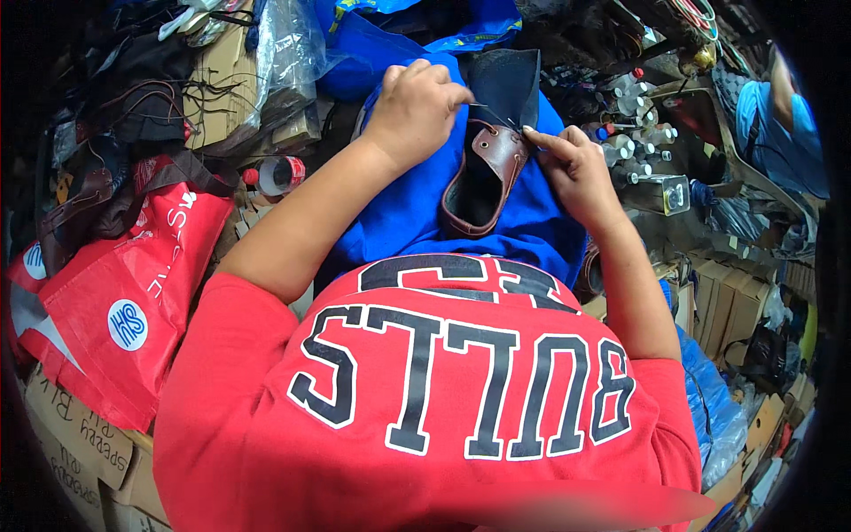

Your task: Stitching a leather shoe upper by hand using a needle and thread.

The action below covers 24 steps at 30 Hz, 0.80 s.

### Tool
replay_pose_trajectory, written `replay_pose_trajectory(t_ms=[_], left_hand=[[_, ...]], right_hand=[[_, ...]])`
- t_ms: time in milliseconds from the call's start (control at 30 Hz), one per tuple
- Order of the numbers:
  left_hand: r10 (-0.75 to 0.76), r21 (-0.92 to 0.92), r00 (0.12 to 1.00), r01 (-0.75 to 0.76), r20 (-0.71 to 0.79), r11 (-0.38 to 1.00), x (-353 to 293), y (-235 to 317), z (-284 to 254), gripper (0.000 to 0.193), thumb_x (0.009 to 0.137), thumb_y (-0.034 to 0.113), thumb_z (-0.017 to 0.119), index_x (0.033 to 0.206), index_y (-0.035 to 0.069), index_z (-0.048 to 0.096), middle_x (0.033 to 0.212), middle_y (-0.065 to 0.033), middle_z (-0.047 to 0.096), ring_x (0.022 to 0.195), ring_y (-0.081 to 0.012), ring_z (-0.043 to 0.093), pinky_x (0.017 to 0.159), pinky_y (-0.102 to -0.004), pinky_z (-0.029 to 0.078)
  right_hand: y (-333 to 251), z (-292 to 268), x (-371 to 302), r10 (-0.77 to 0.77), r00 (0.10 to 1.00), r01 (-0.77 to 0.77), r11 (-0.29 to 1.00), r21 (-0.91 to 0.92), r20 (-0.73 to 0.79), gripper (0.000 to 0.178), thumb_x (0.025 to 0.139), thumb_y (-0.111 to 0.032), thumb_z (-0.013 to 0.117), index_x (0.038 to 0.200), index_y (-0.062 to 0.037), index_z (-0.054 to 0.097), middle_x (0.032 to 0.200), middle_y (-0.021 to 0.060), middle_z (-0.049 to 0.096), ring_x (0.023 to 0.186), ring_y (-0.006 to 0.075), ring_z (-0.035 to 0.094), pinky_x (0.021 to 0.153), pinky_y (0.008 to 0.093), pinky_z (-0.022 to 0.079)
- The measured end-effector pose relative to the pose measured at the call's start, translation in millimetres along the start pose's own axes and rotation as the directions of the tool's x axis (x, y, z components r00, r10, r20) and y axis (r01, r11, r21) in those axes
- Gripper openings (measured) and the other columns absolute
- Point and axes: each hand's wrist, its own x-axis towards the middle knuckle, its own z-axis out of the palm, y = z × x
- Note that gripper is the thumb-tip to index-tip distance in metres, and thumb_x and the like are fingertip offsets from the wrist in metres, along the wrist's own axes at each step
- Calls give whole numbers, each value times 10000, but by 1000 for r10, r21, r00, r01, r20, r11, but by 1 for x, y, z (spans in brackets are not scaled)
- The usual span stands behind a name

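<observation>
A brown leather shoe [511, 151] rests on the blue cloth over my lap, its heel toward me. Lace runs through eyelets on its upper, and a flat dark piece [503, 80] extends from its far end. My left hand [415, 108] is raised just left of the shoe, fingers curled in a pinch on a thin thread-like strand. On the other side, my right hand [574, 168] has its index fingertip and thumb close together at the shoe's right edge. Whatever those fingertips pinch is too small to make out.
Blue cloth [390, 208] lies under the shoe. To the left are a red bag [168, 266], a capped bottle [277, 176] and cardboard. Several clear bottles [631, 146] crowd the right, with boxes [722, 297] nearer me. Blue plastic [363, 53] sits beyond the shoe.
</observation>
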Motion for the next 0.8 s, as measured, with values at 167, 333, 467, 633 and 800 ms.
replay_pose_trajectory(t_ms=[167, 333, 467, 633, 800], left_hand=[[-38, -394, 995, 73, 97, 916, 11, -4, 19, 177, 730, 111, 716, 879, 200, 750, 717, -33, 542, 753, -223, 522, 713, -353, 426], [-32, -339, 992, 73, 125, 938, 11, -4, 23, 181, 724, 107, 719, 874, 203, 753, 712, -31, 542, 754, -221, 519, 700, -343, 425], [-25, -353, 990, 72, 137, 933, 10, -3, 22, 181, 725, 104, 715, 870, 207, 753, 712, -32, 549, 768, -221, 519, 706, -345, 421], [-21, -333, 990, 66, 137, 941, 10, -4, 22, 176, 726, 107, 712, 866, 205, 752, 711, -30, 556, 760, -222, 520, 701, -345, 421], [-13, -334, 989, 62, 147, 940, 10, -4, 23, 176, 725, 113, 713, 868, 208, 752, 716, -26, 569, 763, -223, 522, 703, -348, 420]], right_hand=[[22, -12, 20, 36, 986, -75, 967, 245, 160, 388, 785, 49, 560, 1080, -163, 696, 814, 59, 511, 801, 175, 533, 752, 272, 448], [28, -18, 32, -21, 979, -22, 978, 205, 204, 337, 809, 17, 564, 1049, -170, 709, 842, 53, 532, 861, 194, 523, 808, 291, 437], [28, -19, 34, -27, 976, -17, 980, 200, 217, 321, 812, 7, 564, 1037, -167, 712, 866, 58, 552, 911, 210, 511, 859, 306, 419], [31, -18, 35, -16, 974, -43, 967, 251, 228, 310, 809, 3, 570, 1032, -157, 714, 866, 63, 552, 904, 209, 515, 853, 305, 423], [36, -16, 35, -17, 968, -56, 958, 282, 249, 325, 798, 4, 576, 1043, -156, 715, 859, 57, 543, 887, 192, 516, 830, 286, 429]])
